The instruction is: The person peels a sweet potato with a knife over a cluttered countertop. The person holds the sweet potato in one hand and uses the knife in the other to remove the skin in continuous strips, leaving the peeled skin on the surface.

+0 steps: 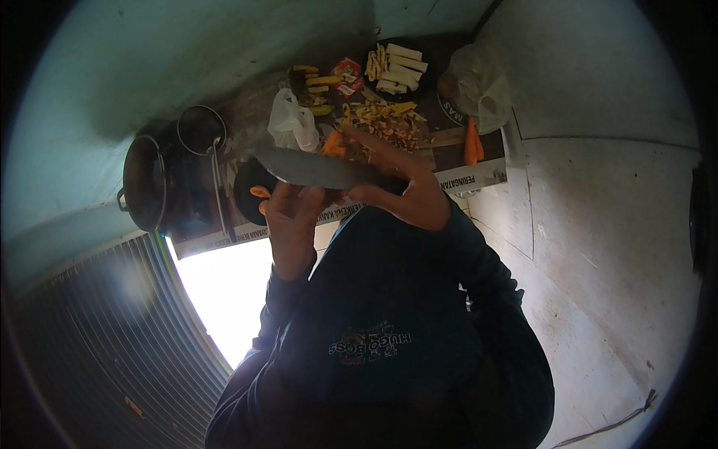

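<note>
Currently, the right hand [415, 191] grips a broad-bladed knife [310, 169] above the peel-strewn table [490, 174]; the left hand [292, 224] bends its fingers by the knife's lower edge, whether holding anything I cannot tell.

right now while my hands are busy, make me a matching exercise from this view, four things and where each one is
Things:
1. knife
2. carrots
3. round pan
4. pale rolls

Places:
A. left of the left hand
B. on a black plate
C. in the right hand's grip
D. right of the right hand

Right pairs: 1-C, 2-D, 3-A, 4-B
</note>
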Motion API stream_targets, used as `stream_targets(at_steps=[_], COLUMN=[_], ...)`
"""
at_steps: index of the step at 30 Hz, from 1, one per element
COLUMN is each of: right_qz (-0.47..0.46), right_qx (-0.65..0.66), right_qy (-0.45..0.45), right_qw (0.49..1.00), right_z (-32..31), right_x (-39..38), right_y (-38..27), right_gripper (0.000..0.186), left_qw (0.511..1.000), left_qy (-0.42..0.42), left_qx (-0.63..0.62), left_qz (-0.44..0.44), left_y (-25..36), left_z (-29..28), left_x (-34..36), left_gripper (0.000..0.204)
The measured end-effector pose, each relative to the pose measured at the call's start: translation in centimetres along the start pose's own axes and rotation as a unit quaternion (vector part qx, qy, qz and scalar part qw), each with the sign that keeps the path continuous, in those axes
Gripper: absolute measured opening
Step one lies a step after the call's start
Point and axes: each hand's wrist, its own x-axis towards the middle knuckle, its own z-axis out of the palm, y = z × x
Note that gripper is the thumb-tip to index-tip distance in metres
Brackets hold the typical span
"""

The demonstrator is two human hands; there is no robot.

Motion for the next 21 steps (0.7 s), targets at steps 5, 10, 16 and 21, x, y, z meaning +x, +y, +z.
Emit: stream_targets(at_steps=[5,10,16,21], right_qz=[-0.023,0.002,0.018,0.021], right_qx=[-0.024,-0.024,-0.024,-0.017], right_qy=[-0.011,-0.026,-0.035,-0.045], right_qw=[0.999,0.999,0.999,0.999], right_z=[0.0,0.1,0.2,0.2], right_x=[-0.1,0.0,0.2,0.0], right_y=[-0.1,0.0,0.0,0.0], right_gripper=[0.081,0.085,0.086,0.088], left_qw=[0.999,0.999,0.997,0.996], left_qy=[-0.009,0.018,0.008,0.009], left_qx=[0.037,0.04,0.073,0.092], left_qz=[-0.025,-0.022,-0.006,0.008], left_y=[-0.9,-1.5,-0.6,-0.3], left_z=[-1.6,-1.7,-1.4,-1.2], left_x=[0.4,0.1,0.2,0.3], left_gripper=[0.032,0.035,0.037,0.044])
